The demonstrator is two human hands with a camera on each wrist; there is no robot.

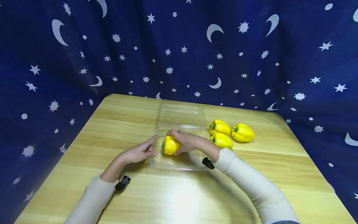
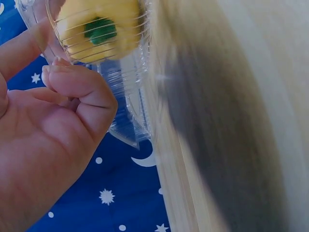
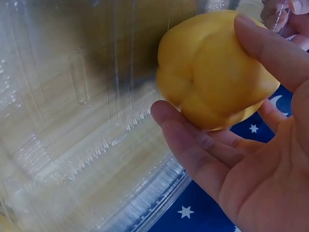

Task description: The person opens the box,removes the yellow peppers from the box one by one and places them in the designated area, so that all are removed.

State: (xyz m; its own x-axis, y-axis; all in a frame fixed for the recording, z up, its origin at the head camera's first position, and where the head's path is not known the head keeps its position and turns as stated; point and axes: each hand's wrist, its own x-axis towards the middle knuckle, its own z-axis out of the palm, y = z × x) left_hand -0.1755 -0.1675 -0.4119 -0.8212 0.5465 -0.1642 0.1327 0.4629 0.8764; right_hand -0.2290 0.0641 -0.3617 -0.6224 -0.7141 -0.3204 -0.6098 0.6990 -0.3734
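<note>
An opened clear plastic clamshell container [image 1: 193, 160] lies on the table, its lid [image 1: 181, 116] folded back away from me. Over the base, my right hand [image 1: 187, 141] grips a yellow bell pepper [image 1: 171, 145], green stem towards the left. From the right wrist view, the thumb and fingers of my right hand [image 3: 270, 169] wrap the lobed bottom of that pepper [image 3: 212, 72]. At the container's left edge is my left hand [image 1: 138, 153], thumb and index finger spread. The left wrist view has a finger of the left hand [image 2: 58, 121] at the clear rim, others curled.
Three more yellow bell peppers sit right of the container: one at the back [image 1: 220, 127], one in front [image 1: 222, 140], one farther right [image 1: 242, 132]. A dark blue curtain [image 1: 190, 59] with moons and stars hangs behind the wooden table [image 1: 126, 124].
</note>
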